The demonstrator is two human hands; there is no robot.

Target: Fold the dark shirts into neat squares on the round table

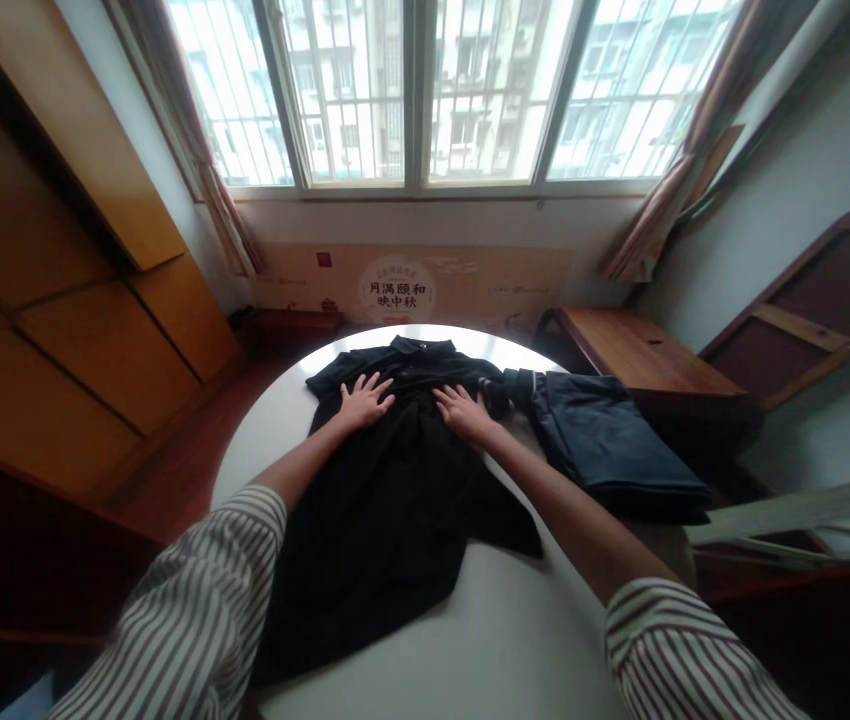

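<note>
A black collared shirt lies spread over the round white table, its collar toward the window. Creases run across its upper part, between my hands. My left hand rests flat on the shirt's upper left, fingers spread. On the upper right, my right hand also presses down with its fingers apart. Neither hand grips the cloth. Just right of my right hand is a dark bundled item whose kind I cannot make out. Beyond it lies a stack of folded dark clothes.
Past the table's right side stands a wooden desk. Wooden cabinets line the left wall. A barred window with curtains fills the back, above a printed banner. A wooden-framed panel leans at the right wall.
</note>
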